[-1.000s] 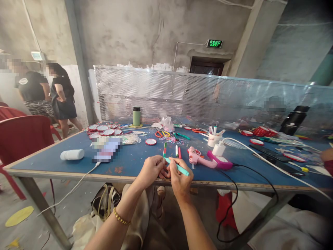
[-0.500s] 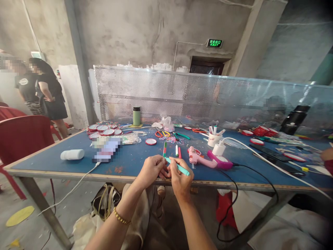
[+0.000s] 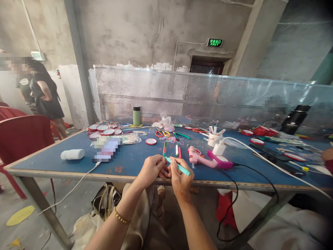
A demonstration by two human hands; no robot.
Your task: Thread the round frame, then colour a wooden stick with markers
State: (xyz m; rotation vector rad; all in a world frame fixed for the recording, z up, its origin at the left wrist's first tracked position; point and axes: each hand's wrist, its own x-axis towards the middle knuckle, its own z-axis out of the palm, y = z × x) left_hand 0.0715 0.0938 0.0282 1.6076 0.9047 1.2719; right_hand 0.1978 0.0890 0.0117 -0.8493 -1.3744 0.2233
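My left hand (image 3: pixel 151 170) pinches the lower end of a thin red, white and green stick (image 3: pixel 164 149) that stands upright above the blue table's front edge (image 3: pixel 78 175). My right hand (image 3: pixel 180 180) holds a teal pen-like tool (image 3: pixel 179 167), whose tip meets the stick near my left fingers. Both hands touch each other just in front of the table. A pink glue gun (image 3: pixel 199 157) lies on the table to the right of my hands. Two short markers (image 3: pixel 178 151) lie just behind them.
Round red-rimmed mirrors (image 3: pixel 104 130), a green flask (image 3: pixel 136 116), a white bottle (image 3: pixel 72 154), scissors (image 3: pixel 162 133), a white cup (image 3: pixel 213 138) and cables lie on the table. A perforated metal screen (image 3: pixel 197 97) backs it. A red chair (image 3: pixel 23 135) and two standing people (image 3: pixel 39 92) are at left.
My hands and the stick have stayed in place. The two people at the far left have shifted further left.
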